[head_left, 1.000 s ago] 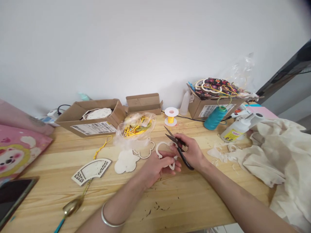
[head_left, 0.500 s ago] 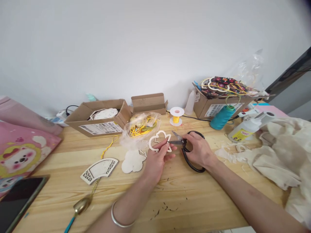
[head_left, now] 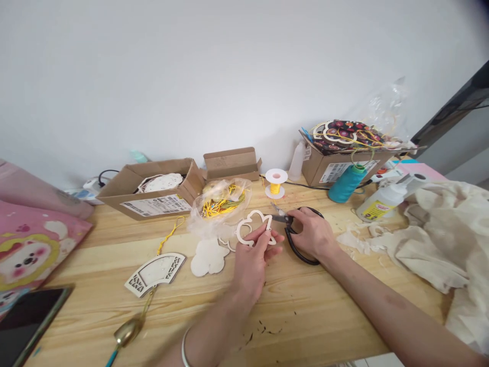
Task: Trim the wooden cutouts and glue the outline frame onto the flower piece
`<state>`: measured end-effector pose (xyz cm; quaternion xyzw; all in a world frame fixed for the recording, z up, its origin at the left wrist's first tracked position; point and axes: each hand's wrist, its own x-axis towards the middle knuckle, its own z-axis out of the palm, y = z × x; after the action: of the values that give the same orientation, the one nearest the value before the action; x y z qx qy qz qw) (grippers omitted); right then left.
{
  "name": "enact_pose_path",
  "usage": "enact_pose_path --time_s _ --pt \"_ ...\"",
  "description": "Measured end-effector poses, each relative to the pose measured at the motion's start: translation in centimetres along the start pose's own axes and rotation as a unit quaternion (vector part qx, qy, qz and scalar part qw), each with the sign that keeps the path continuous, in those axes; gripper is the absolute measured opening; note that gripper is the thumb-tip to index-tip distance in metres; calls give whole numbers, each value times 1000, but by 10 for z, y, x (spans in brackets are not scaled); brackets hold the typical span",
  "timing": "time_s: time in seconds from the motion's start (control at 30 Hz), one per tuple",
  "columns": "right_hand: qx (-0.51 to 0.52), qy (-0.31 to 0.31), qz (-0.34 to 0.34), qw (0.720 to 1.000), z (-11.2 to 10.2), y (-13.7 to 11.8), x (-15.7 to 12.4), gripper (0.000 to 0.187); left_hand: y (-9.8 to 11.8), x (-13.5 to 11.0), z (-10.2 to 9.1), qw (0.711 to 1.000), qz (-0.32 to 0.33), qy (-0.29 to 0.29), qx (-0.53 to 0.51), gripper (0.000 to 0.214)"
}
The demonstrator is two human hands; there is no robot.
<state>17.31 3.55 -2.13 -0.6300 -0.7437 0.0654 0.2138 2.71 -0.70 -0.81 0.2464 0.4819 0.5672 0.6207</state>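
Observation:
My left hand (head_left: 252,257) pinches a pale wooden cloud-shaped frame (head_left: 252,226) and holds it just above the wooden table (head_left: 305,306). My right hand (head_left: 314,234) grips black scissors (head_left: 296,234) by their large loop handles. The blades point left and meet the right edge of the frame. A solid cloud-shaped wooden piece (head_left: 208,257) lies flat just left of my left hand. A silver bangle sits on my left wrist.
A fan-shaped wooden ornament (head_left: 155,272) with a tassel lies at the left. Cardboard boxes (head_left: 153,191), a bag of yellow cords (head_left: 221,201), a yellow spool (head_left: 275,182), a teal thread cone (head_left: 346,183), a glue bottle (head_left: 376,208) and white cloth (head_left: 439,239) ring the work spot. A phone (head_left: 30,321) lies at the lower left.
My left hand has lifted and turned the frame upright. My right hand has swung the scissors from pointing up-left to pointing level at the frame's edge.

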Motion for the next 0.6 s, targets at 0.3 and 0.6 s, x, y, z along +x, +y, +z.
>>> enact_pose_path --time_s 0.3,0.6 --pt "56 -11 -32 998 -2 -3 -5 30 0 9 -2 999 14 27 -14 25" --pt "32 -13 -17 999 0 -5 -4 29 0 6 0 999 -4 35 -34 23"
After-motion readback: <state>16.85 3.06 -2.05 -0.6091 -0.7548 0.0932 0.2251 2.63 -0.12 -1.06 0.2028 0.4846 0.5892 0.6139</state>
